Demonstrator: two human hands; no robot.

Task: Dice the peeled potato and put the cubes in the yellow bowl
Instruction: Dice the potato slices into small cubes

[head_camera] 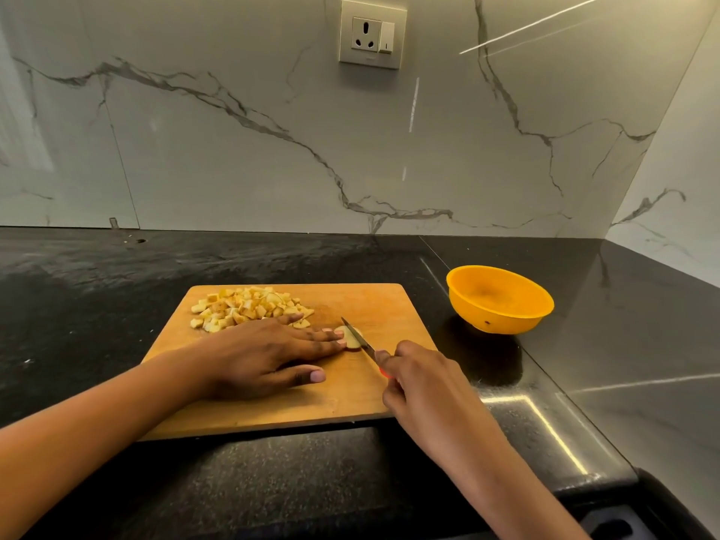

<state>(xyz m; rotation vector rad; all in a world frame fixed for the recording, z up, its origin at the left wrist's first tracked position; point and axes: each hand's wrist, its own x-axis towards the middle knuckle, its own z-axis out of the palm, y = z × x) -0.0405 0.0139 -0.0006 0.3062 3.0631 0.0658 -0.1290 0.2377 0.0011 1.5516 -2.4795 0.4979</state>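
A wooden cutting board [374,305] lies on the black counter. A pile of several potato cubes [245,307] sits at the board's far left. One last small potato piece [355,337] lies near the board's middle. My left hand [269,350] lies flat with straight fingertips pressing on that piece. My right hand [422,378] grips the red handle of a small knife [360,340], whose blade rests across the piece. The yellow bowl [500,298] stands to the right of the board, with nothing visible inside.
The black stone counter [117,274] runs to a marble wall behind and on the right. A wall socket [372,34] is high on the back wall. The counter's front edge [592,481] lies close to my right forearm.
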